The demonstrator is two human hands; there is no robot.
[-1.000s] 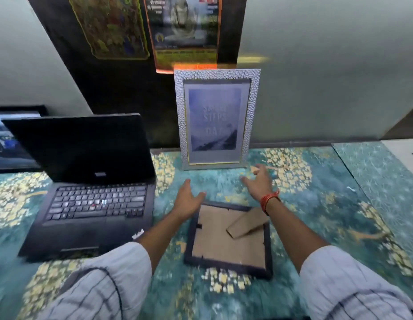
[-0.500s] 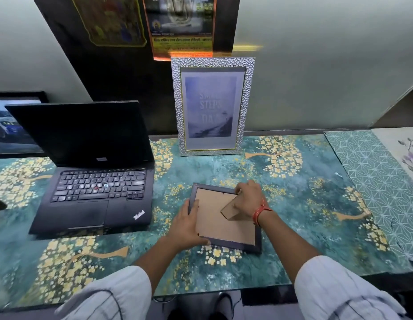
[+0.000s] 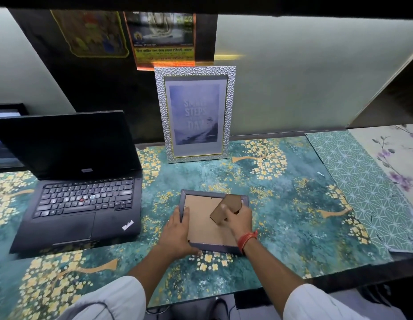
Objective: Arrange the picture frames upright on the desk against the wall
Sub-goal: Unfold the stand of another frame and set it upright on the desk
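Teal and gold, the desk (image 3: pixel 281 204) fills the picture. A bumpy silver frame (image 3: pixel 195 114) stands up at the wall, top middle. The small dark frame (image 3: pixel 214 245) lies face down, low middle; it looks light, stiff and breakable, best held by its edges. The left hand (image 3: pixel 177 234) grips its left edge. The right hand (image 3: pixel 239 221) pinches the cardboard stand (image 3: pixel 228 207).

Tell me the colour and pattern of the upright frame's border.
Silver, with a pebbled, hammered texture and a thin gold inner edge on the upright frame; head view.
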